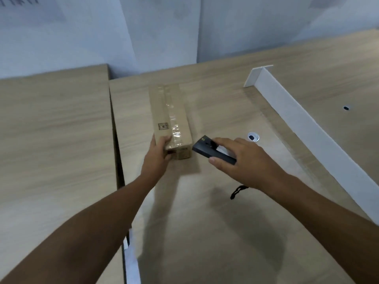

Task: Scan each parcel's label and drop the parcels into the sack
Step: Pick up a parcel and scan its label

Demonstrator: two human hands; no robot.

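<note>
Here, item by item: one parcel (171, 119), a long brown cardboard box sealed lengthwise with clear tape (173, 117), lying flat on the light wood table (205, 212) with its length running away from the person. A small printed label (162, 126) sits on its top face, left of the tape, toward the near end. The left hand (159, 153) grips the parcel's near left corner, fingers curled over the top edge. The right hand (243, 160) is closed around a black handheld scanner (212, 150), fingers laid over its top and the thumb along its near side. The scanner's front end is just beside the parcel's near right corner; whether they touch cannot be told. A black wrist strap (238, 191) hangs below the right wrist. The two hands are apart, with the parcel's near end between them. To the right there is a round cable grommet (253, 137) set into the tabletop, then a white divider panel (307, 130) standing upright and running diagonally across the table, with a small dark hole (346, 108) in the surface beyond it. To the left a second wood table (55, 130) stands across a narrow dark gap. In that gap, at the lower edge, is a blurred white strip (131, 261), unidentifiable. Pale panelled wall (153, 33) behind.
</note>
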